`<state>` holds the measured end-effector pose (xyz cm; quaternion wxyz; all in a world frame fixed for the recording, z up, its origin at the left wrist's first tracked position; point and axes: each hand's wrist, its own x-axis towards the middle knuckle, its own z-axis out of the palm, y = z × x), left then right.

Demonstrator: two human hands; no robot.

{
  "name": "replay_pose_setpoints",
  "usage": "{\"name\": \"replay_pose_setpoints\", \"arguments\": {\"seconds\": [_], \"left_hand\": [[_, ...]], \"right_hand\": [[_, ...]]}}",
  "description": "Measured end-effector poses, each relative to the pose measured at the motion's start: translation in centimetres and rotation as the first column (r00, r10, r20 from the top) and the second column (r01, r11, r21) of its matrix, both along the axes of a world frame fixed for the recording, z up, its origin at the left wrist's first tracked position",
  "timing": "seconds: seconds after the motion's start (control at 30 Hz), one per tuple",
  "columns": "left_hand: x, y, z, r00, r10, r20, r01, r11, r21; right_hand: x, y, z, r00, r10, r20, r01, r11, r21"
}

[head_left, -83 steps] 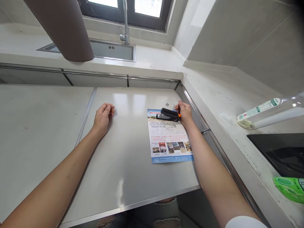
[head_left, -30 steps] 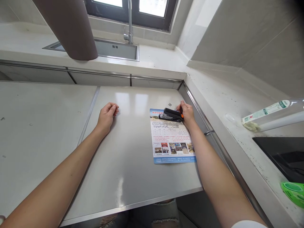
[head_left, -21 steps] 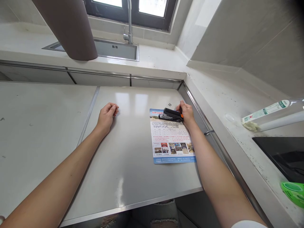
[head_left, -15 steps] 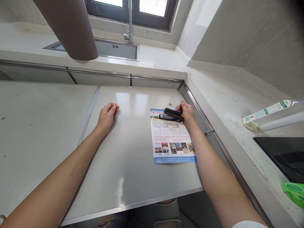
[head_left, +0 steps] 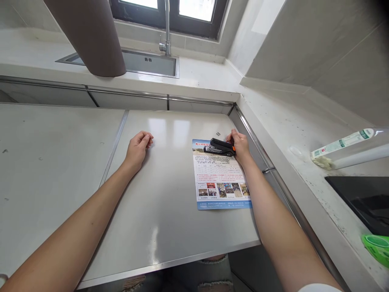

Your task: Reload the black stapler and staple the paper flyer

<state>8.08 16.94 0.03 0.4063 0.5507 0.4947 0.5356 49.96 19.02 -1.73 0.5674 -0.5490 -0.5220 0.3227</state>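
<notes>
My left hand [head_left: 138, 148] rests on the light tabletop, its fingers curled in a loose fist with nothing visible in them. At the right, my right hand [head_left: 240, 146] is closed around the rear end of a black stapler [head_left: 219, 147] with an orange part by the palm. Part of that end is hidden by the hand. The stapler lies across the upper part of a printed flyer [head_left: 223, 174] with blue edges and small photos. A short strip of staples [head_left: 218, 134] lies on the tabletop just beyond the flyer.
The glossy table [head_left: 170, 178] has a seam left of my left hand. Behind it runs a counter with a sink [head_left: 152, 65], a faucet [head_left: 167, 44] and a brown cylinder [head_left: 91, 40]. A green item [head_left: 377, 247] and a black panel [head_left: 361, 198] are on the right counter.
</notes>
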Motion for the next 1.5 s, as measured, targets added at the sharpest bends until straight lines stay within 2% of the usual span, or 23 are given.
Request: {"name": "replay_pose_setpoints", "arguments": {"seconds": [0.8,1.27,1.5], "left_hand": [[-0.03,-0.05,-0.03,1.000,0.002,-0.026,-0.002,1.000,0.003],[0.18,-0.25,0.38,0.999,0.004,-0.041,-0.004,1.000,0.011],[0.21,-0.25,0.43,0.999,0.008,-0.046,-0.008,1.000,0.005]], "right_hand": [[0.05,0.03,-0.03,0.999,-0.006,0.036,0.006,1.000,-0.012],[0.10,0.13,-0.23,1.000,0.013,-0.010,-0.013,1.000,-0.005],[-0.20,-0.13,0.24,1.000,0.013,0.014,-0.012,1.000,-0.019]]}}
